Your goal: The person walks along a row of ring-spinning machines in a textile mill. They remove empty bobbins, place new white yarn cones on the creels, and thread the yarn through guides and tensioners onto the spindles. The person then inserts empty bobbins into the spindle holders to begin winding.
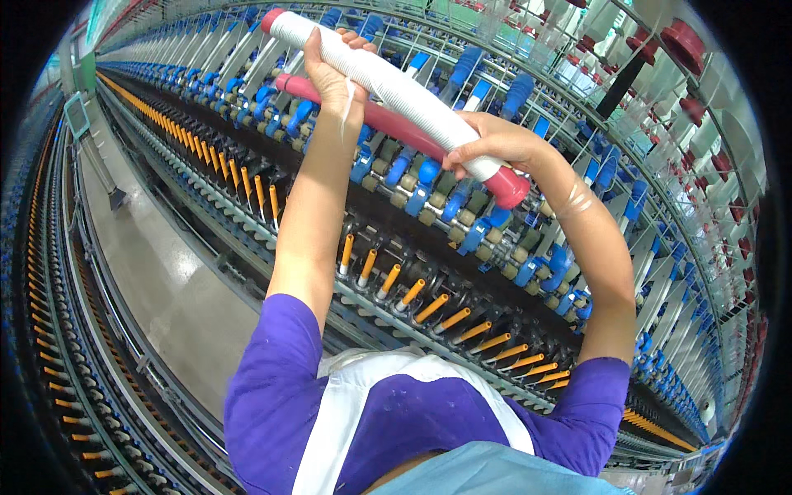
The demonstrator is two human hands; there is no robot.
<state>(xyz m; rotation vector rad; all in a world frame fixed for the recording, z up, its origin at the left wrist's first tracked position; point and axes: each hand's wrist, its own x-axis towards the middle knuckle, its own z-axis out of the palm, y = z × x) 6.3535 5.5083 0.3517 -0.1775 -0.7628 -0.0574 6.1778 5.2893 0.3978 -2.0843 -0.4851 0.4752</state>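
Observation:
I hold two long bobbins raised in front of a spinning frame. The upper bobbin [388,82] is wound with white roving and has pink ends. My left hand [332,73] wraps around its upper part, with a loose white strand hanging by the wrist. My right hand [495,142] grips it near the lower pink end. A bare pink tube [388,122] lies just behind and below the wound bobbin, running between both hands; which hand holds it is unclear.
The spinning frame [462,247] stretches from far left to lower right, with blue drafting arms [412,177] and a row of orange spindles [429,309]. Roving bobbins hang on the creel [685,107] at upper right. A grey aisle floor [165,264] and a second machine lie left.

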